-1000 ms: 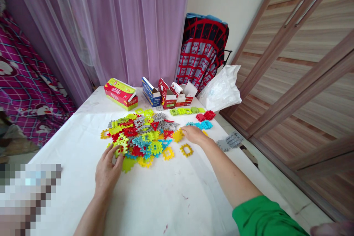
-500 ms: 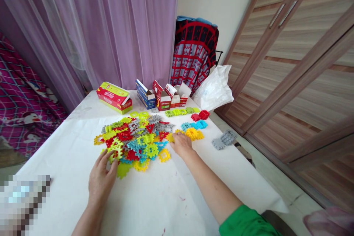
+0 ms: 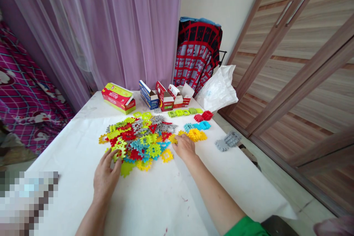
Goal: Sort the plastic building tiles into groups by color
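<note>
A heap of flat, notched plastic building pieces (image 3: pixel 143 143) in lime, yellow, red, blue and grey covers the middle of the table. My left hand (image 3: pixel 106 171) is at the heap's near left side, fingers apart, with its fingertips at a lime piece (image 3: pixel 120 148). To the heap's right, my right hand (image 3: pixel 184 147) has its fingers curled onto a yellow building piece (image 3: pixel 173 139); the fingertips are partly hidden. Just beyond that hand lies a row of yellow pieces (image 3: pixel 197 135). Blue pieces (image 3: pixel 197 125), red pieces (image 3: pixel 204 116) and a lime row (image 3: pixel 185 112) lie farther back.
Grey pieces (image 3: pixel 228 142) lie at the table's right edge. Along the back stand a red-and-lime box (image 3: pixel 118 97), a blue box (image 3: pixel 148 95), red boxes (image 3: pixel 164 97) and a white plastic bag (image 3: pixel 218 87). A pixelated area (image 3: pixel 27 199) covers the lower left.
The whole view has shifted slightly, so everything sits a little farther right. Both hands keep nearly the same places at the pieces.
</note>
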The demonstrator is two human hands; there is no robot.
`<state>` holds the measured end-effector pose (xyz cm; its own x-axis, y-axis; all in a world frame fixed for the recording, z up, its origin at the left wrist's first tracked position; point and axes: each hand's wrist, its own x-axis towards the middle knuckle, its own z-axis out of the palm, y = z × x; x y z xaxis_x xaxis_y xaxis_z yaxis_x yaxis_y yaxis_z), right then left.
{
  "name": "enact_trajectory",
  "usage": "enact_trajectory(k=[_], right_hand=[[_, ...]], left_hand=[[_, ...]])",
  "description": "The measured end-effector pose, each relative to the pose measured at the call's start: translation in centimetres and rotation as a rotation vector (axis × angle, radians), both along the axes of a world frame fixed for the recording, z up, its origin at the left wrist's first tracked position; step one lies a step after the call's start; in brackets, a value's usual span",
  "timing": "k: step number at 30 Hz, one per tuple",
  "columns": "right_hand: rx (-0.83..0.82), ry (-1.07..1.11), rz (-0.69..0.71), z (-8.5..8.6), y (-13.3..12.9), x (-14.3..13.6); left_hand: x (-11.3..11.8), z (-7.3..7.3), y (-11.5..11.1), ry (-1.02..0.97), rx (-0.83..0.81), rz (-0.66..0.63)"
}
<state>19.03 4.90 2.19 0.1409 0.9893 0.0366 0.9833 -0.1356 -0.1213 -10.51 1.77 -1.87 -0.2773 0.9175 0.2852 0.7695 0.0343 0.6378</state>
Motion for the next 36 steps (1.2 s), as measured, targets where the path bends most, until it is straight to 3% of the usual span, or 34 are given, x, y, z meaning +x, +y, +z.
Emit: enact_trajectory(k=[14, 19, 24, 29, 36], right_hand=[[-0.017, 0.037, -0.053, 0.1, 0.0, -0.7], [0.03, 0.139, -0.111, 0.9, -0.5, 1.4], [0.166, 0.234, -0.208, 1.9, -2.9, 4.3], [0.202, 0.215, -0.223, 1.0, -5.3, 5.2], [0.101, 0.134, -0.175, -0.2, -6.3, 3.9]], left_hand=[[-0.2, -0.2, 0.1, 0.027, 0.021, -0.008], [-0.3, -0.5, 0.1, 0.026, 0.039, -0.01], [-0.1, -0.3, 0.0, 0.026, 0.058, -0.007], [0.1, 0.1, -0.2, 0.013, 0.057, 0.008], [0.0, -0.2, -0.1, 0.004, 0.067, 0.0]])
